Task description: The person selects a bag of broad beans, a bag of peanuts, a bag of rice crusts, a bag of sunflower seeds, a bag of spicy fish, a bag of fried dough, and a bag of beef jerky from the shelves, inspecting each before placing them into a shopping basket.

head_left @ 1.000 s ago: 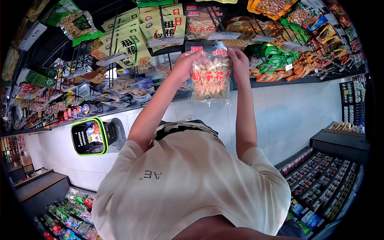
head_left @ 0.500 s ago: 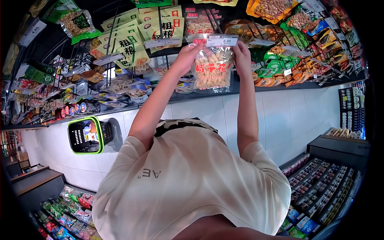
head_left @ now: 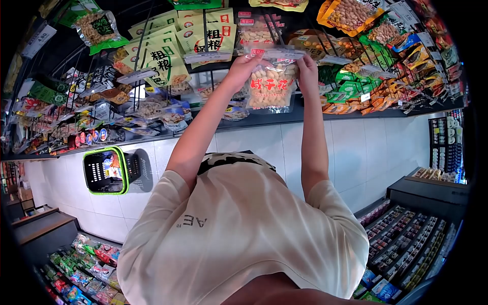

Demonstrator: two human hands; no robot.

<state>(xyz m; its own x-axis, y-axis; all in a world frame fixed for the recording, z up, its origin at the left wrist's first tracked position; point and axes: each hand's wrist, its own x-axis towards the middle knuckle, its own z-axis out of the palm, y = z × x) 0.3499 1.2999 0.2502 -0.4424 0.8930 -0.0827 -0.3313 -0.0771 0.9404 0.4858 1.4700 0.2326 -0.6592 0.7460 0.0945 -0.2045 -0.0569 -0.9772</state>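
Head view: my left hand [head_left: 243, 65] and right hand [head_left: 306, 67] are raised to the hanging rack, each pinching one top corner of the clear peanut bag [head_left: 269, 87] with red lettering, fingers closed on the film. The bag hangs upright between the two hands. Change from the earlier frames: the bag has moved up and toward the rack. One second ago it hung lower, clear of the pegs; its top edge now sits right under the price tag [head_left: 282, 53], which has tipped from the flat position seen half a second ago. Surroundings: yellow-green grain packets [head_left: 163, 57] hang to the left, orange and green snack packs [head_left: 356, 84] to the right, and a row of similar peanut bags [head_left: 255, 31] directly behind. A green-rimmed shopping basket [head_left: 122, 170] stands on the white tile floor [head_left: 356, 147] well below. My forearms and shirt cover the lower centre of the view.
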